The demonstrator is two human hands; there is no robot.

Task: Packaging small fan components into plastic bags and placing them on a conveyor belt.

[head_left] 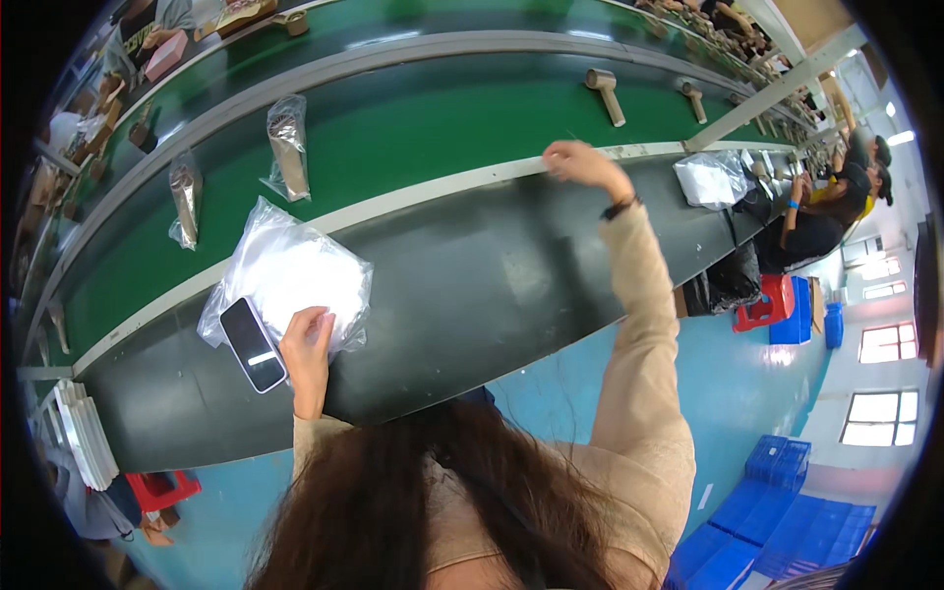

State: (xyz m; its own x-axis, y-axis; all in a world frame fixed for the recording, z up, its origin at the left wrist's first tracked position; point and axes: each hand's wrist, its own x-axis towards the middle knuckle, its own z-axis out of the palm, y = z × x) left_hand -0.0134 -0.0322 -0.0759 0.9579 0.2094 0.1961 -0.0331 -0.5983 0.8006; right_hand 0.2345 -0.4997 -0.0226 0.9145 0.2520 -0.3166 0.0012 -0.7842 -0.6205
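My left hand (306, 356) is at the near edge of a pile of clear plastic bags (285, 270) on the dark worktop, its thumb and finger pinched close at the bags' edge. Just left of it, a phone (252, 344) with a dark screen lies partly over the pile. My right hand (588, 165) is stretched out over the white rail of the green belt, fingers loosely bent and nothing seen in them. Beyond it on the belt lies a bare gold-brown hair dryer (606, 96). Two bagged hair dryers, one nearer (288, 152) and one farther left (185, 202), also lie there.
A long green conveyor belt (423, 128) runs behind the dark worktop (462, 275). Another hair dryer (694, 101) lies farther right. More plastic bags (710, 181) and co-workers (836, 211) are at the right. A slanted post (767, 93) rises by the belt. Blue crates (777, 511) stand on the floor.
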